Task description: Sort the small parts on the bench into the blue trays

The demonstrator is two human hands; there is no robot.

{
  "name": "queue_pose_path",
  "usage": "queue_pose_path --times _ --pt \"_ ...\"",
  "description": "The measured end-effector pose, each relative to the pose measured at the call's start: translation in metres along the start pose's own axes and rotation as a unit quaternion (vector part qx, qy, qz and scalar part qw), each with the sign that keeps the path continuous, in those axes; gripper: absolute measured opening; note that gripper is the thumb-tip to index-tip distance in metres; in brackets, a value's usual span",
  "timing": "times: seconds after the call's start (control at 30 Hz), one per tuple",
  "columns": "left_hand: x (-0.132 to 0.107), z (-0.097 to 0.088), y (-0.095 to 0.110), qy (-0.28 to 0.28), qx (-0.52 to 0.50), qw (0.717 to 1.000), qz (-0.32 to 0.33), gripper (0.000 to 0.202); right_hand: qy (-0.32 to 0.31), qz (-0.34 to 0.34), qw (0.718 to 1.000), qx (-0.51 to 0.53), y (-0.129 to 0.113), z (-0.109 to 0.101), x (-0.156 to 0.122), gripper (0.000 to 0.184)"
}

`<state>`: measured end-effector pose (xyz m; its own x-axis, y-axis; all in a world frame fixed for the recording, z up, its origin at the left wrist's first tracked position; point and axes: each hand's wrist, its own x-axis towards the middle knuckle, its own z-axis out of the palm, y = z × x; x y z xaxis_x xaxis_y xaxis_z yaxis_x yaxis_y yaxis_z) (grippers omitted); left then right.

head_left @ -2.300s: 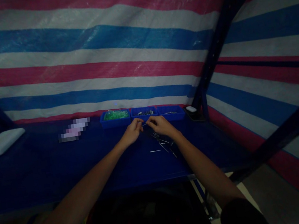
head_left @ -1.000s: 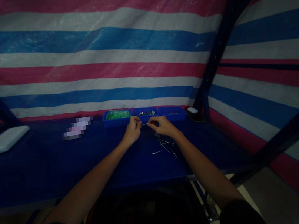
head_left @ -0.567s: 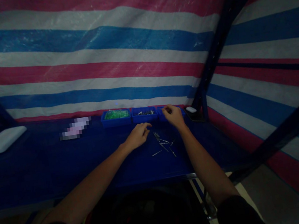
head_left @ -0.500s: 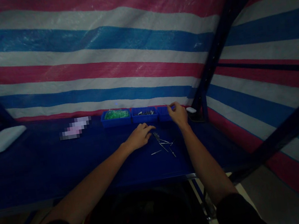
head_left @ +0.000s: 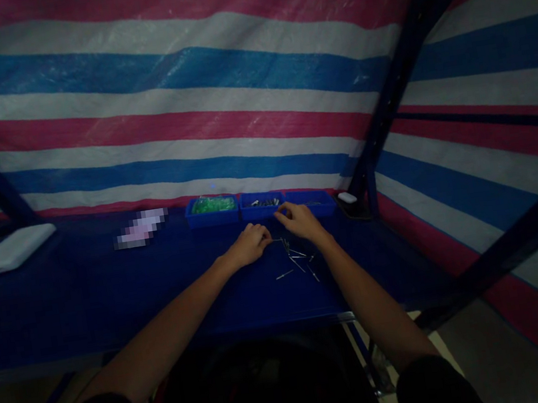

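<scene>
My left hand [head_left: 250, 245] rests on the dark blue table [head_left: 112, 299], its fingers curled and pinched at a thin metal pin beside a small pile of pins [head_left: 295, 258]. My right hand [head_left: 299, 220] hovers just right of it, fingers curled; what they hold, if anything, is too small to make out. Behind both hands stands a row of three blue trays: the left tray [head_left: 212, 211] holds green pieces, the middle tray [head_left: 262, 205] holds metal parts, the right tray [head_left: 312, 202] holds a few pins.
A white flat device [head_left: 8, 250] lies at the table's far left, a blurred pink-white packet [head_left: 139, 229] left of the trays. A small white object [head_left: 347, 198] sits by a dark slanted post [head_left: 385, 96]. Striped tarpaulin forms the back and right walls.
My right hand went out to the right tray and has come back beside my left hand. My left hand dropped from the shared pinch onto the table by the pin pile.
</scene>
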<state>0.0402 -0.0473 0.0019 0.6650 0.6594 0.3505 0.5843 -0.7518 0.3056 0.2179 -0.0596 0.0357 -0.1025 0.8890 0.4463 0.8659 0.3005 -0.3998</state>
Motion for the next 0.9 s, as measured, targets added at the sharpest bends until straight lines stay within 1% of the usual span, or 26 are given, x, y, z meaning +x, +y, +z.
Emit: queue_pose_path --times 0.17,0.23,0.33,0.5,0.63,0.8,0.83,0.87,0.9 --pt "0.004 -0.006 -0.007 0.06 -0.047 0.994 -0.077 0.016 -0.06 -0.066 0.996 0.012 -0.017 0.005 -0.005 0.023" --pt "0.005 -0.009 -0.008 0.075 -0.069 0.99 -0.099 0.017 -0.08 -0.078 0.994 0.015 -0.018 0.006 -0.006 0.019" --pt "0.005 -0.011 -0.007 0.081 -0.098 0.985 -0.118 0.017 -0.1 -0.087 0.991 0.026 -0.017 0.007 -0.005 0.014" --pt "0.005 -0.012 -0.006 0.1 -0.111 0.982 -0.117 0.02 -0.081 -0.101 0.991 0.041 -0.015 0.005 -0.004 0.013" --pt "0.004 -0.013 -0.006 0.101 -0.096 0.984 -0.109 0.028 -0.079 -0.111 0.99 0.035 -0.014 0.006 -0.004 0.01" --pt "0.005 -0.015 -0.004 0.089 -0.093 0.985 -0.117 0.04 -0.088 -0.092 0.992 0.002 -0.013 0.005 -0.002 0.024" --pt "0.005 -0.014 -0.002 0.079 -0.089 0.986 -0.114 0.041 -0.079 -0.083 0.993 -0.008 -0.012 0.003 -0.001 0.026" --pt "0.005 -0.012 -0.001 0.067 -0.077 0.989 -0.106 0.04 -0.057 -0.067 0.996 -0.021 -0.01 0.0 0.001 0.028" --pt "0.005 -0.01 0.001 0.054 -0.057 0.992 -0.093 0.038 -0.02 -0.039 0.998 -0.038 -0.007 -0.004 0.002 0.029"
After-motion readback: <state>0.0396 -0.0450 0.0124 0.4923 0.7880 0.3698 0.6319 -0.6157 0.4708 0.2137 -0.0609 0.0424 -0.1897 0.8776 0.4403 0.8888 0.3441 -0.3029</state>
